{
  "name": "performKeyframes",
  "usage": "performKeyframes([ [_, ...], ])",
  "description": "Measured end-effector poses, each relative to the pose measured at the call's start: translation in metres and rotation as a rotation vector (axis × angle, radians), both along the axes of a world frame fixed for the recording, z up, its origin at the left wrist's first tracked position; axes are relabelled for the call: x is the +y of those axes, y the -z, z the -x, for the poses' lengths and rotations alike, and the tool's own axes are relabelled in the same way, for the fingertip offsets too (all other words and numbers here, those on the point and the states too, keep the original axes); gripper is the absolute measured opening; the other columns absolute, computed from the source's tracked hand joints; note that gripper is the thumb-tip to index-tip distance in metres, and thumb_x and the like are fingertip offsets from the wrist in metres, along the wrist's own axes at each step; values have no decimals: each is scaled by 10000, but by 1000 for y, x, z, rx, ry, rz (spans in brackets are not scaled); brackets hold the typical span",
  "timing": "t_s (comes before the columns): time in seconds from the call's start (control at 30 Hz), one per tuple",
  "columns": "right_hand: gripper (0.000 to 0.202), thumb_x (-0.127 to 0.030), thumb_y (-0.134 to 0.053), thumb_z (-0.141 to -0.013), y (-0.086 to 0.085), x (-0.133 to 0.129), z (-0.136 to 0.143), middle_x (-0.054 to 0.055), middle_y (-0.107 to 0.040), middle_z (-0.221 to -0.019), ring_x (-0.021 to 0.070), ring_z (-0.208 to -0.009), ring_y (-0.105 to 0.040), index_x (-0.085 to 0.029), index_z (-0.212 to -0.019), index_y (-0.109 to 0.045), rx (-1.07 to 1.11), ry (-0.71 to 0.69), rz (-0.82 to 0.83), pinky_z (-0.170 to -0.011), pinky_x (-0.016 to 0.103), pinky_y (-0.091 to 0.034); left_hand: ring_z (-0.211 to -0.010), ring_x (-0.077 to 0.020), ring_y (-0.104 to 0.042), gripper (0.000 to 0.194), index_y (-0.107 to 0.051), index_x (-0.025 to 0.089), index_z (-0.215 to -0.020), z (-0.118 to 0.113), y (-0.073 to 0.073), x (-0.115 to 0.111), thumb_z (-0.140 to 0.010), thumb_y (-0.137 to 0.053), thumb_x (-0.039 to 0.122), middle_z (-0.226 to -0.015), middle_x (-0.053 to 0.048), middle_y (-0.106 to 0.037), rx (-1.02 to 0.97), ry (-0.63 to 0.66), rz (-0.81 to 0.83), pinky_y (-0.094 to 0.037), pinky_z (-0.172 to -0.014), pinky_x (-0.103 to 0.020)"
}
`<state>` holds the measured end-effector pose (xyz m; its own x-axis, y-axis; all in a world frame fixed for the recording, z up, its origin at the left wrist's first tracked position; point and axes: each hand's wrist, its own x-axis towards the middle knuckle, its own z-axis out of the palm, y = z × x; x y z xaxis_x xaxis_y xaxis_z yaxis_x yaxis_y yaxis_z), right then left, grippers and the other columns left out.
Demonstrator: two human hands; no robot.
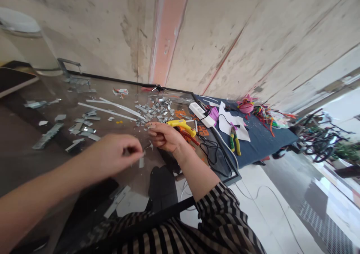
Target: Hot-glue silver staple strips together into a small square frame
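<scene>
My left hand (119,152) is over the dark glass table, its thumb and fingertips pinched together. Whatever is in that pinch is too small and blurred to make out. To its right, my right hand (164,136) pinches a small silvery piece (147,126) between thumb and fingers. Just beyond it lies a pile of small folded silver pieces (159,110). Long white strips (112,109) run into the pile from the left. A yellow glue gun (182,126) lies right behind my right wrist. A short pale strip (141,162) rests on the glass below my hands.
Flat silver strips (84,126) are scattered at left, near a large jar (30,40). A white power strip (201,114) and black cable (209,152) lie at right. Green-yellow pliers (235,143) rest on blue cloth (264,141). A wall (98,32) bounds the far side.
</scene>
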<state>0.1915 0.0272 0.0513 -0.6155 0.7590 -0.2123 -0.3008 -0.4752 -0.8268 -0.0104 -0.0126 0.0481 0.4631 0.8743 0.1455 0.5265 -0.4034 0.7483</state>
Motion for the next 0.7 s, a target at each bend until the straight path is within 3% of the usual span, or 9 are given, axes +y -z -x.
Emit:
performKeyframes([
  [0.13, 104, -179, -637, -785, 5, 2, 0, -107, -379, -548, 13, -408, -150, -162, -866, -573, -8, 109, -70, -402, 141, -90, -666, -123, -588, 182, -697, 191, -818, 6, -11, 59, -728, -666, 346, -691, 50, -691, -139, -216, 25, -420, -662, -253],
  [0.23, 193, -203, -718, -718, 7, 2, 2, -121, -360, -504, 16, -403, -191, -165, -870, -605, -56, 221, -154, -405, 155, -108, -770, -155, -650, 396, -655, 155, -994, 2, -5, 83, -647, -737, 328, -859, -21, -745, -301, -311, 96, -497, -774, -308],
  [0.37, 278, -282, -779, -673, 8, 0, 7, -106, -419, -522, 24, -415, -225, -172, -897, -657, -121, 320, -294, -406, 186, -142, -936, -187, -681, 552, -644, 179, -1100, 0, 4, 73, -597, -791, 355, -1170, -113, -724, -498, -335, 230, -517, -909, -374],
  [0.43, 290, -309, -789, -668, 8, -2, 11, -95, -452, -547, 28, -429, -236, -181, -900, -671, -160, 341, -339, -415, 199, -160, -947, -199, -693, 557, -649, 195, -1117, 1, 5, 60, -614, -792, 387, -1144, -112, -738, -582, -302, 325, -531, -911, -394],
  [0.57, 298, -349, -804, -660, 10, -7, 19, -70, -502, -582, 50, -490, -347, -179, -881, -696, -211, 336, -415, -473, 207, -257, -798, -184, -712, 531, -669, 191, -1097, 4, 6, 41, -618, -816, 366, -946, -87, -774, -692, -254, 519, -586, -771, -362],
  [0.7, 317, -356, -814, -655, 15, -10, 24, -56, -547, -604, 60, -528, -403, -170, -898, -730, -255, 328, -481, -523, 211, -312, -776, -146, -704, 473, -706, 178, -1036, 5, 11, 34, -599, -846, 292, -983, -83, -773, -766, -240, 636, -591, -718, -267],
])
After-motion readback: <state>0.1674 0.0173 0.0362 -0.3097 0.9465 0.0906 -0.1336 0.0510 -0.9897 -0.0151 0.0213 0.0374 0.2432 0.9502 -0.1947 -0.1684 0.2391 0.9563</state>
